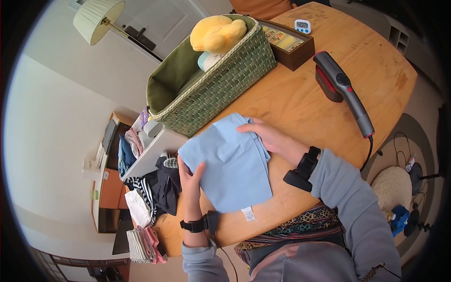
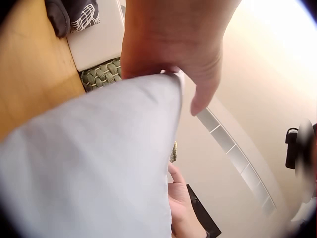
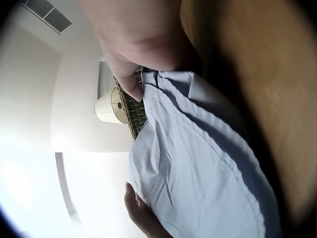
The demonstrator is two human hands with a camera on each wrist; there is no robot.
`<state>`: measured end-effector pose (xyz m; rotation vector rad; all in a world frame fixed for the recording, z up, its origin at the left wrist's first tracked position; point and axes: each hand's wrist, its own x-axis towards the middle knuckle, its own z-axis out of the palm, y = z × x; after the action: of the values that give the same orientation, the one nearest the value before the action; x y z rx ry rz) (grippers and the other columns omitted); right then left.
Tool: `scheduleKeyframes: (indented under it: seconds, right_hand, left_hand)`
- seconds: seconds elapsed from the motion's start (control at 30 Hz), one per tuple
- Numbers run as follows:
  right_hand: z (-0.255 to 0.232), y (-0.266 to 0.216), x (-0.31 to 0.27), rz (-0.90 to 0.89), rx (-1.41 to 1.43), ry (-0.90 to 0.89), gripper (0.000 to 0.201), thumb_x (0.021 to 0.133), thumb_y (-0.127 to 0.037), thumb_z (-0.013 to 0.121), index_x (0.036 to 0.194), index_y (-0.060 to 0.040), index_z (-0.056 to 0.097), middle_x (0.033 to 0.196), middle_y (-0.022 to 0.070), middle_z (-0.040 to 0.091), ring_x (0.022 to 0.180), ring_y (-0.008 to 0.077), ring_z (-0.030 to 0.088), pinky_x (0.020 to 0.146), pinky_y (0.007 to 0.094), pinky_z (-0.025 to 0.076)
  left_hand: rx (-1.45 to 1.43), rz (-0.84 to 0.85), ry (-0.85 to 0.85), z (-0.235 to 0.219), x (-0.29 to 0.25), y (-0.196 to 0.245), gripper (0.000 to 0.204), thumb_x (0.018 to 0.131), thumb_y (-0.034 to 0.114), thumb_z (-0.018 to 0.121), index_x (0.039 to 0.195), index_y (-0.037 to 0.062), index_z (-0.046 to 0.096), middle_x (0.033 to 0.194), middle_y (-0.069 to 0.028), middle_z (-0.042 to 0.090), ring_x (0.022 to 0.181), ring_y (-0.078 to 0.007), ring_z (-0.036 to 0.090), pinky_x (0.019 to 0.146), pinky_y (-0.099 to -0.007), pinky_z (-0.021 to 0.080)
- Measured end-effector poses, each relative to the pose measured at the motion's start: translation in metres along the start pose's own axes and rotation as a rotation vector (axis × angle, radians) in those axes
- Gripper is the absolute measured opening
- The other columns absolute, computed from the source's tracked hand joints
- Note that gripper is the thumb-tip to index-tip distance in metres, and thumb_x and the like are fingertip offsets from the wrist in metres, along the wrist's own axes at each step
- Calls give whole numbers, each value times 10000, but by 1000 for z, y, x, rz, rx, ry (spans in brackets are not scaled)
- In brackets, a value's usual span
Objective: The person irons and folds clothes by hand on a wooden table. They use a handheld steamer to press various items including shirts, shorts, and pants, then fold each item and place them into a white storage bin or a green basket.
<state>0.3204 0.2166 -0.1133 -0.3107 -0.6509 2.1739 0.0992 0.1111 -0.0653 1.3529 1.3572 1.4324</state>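
Note:
A light blue folded cloth with layered, stitched edges is held up over the front of the wooden table. From its lower edge hangs a white label. My left hand grips the left edge, thumb on the near face and the other fingers hidden behind. At the upper right edge my right hand pinches the layers, its thumb lying on top. In the right wrist view the cloth shows several stacked layers along its hem. The left wrist view has the cloth spreading below my left hand.
Behind the cloth stands a green woven basket holding a yellow plush toy. A handheld steamer lies at the right, near a brown box and a timer. Dark clothes and folded garments lie at the left.

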Motion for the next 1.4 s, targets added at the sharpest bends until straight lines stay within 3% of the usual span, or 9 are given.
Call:
scheduleKeyframes:
  seconds: [0.27,0.5,0.6,0.67,0.8,0.93,1.03,1.2,1.4]
  right_hand:
    - [-11,11,7,2,-147,88,448,794,46,554,1233,7,472,1109,109,585,986,189,596,845,310,500]
    - [-12,13,5,-9,-514,191,690,747,119,507,1391,-7,293,1315,130,443,1188,192,459,943,294,414]
    - [-15,16,7,-78,-404,219,642,708,114,499,1328,14,362,1190,157,503,1070,232,523,866,302,455]
    - [-15,14,6,-74,-367,240,631,709,115,491,1320,14,370,1178,156,509,1059,234,530,860,304,460]
    - [-10,11,5,-67,-302,315,617,732,120,496,1327,2,386,1201,112,531,1103,199,523,915,293,436]
    - [-15,12,7,-54,-317,293,644,740,96,509,1355,-4,348,1246,124,497,1144,204,493,946,296,414]
    - [-13,17,7,-111,-437,324,632,748,46,522,1346,8,323,1180,174,502,1073,254,526,876,318,462]
    - [-8,19,2,-99,-445,80,624,813,-72,568,1362,22,287,1285,173,464,1169,254,495,955,315,432]
    - [-2,7,-2,193,-167,-89,516,839,-99,587,1310,4,404,1230,112,538,1109,193,549,915,343,469]
  left_hand:
    - [-158,-450,20,-11,11,-29,460,850,31,629,1258,-1,419,1206,-108,542,1086,-171,533,930,-296,428]
    - [15,-342,27,-22,12,-50,540,852,102,657,1289,-19,362,1132,-99,579,1003,-173,576,890,-288,455]
    - [413,-325,13,-17,10,-22,601,857,142,659,1313,-34,309,1118,-128,577,973,-171,585,842,-291,476]
    - [667,-534,-31,-7,2,14,651,864,162,652,1355,-10,260,1100,-163,576,945,-170,583,804,-298,486]
    - [563,-582,-227,-16,-22,10,757,863,141,650,1438,43,167,1123,-152,571,934,-165,577,802,-305,484]
    - [278,-338,-381,-16,-41,-8,902,847,26,630,1490,116,4,1255,-116,518,1045,-158,545,870,-287,451]
    - [216,-150,-318,-11,-47,-5,793,831,-15,629,1472,61,169,1327,-108,465,1146,-162,488,956,-284,398]
    - [-94,-517,-242,-10,-47,-4,501,852,-104,532,1332,19,458,1322,-135,478,1173,-177,496,964,-295,429]
    - [-349,-550,-15,-1,-40,-10,483,863,-104,495,1329,14,450,1287,-117,501,1075,-176,569,912,-289,489]
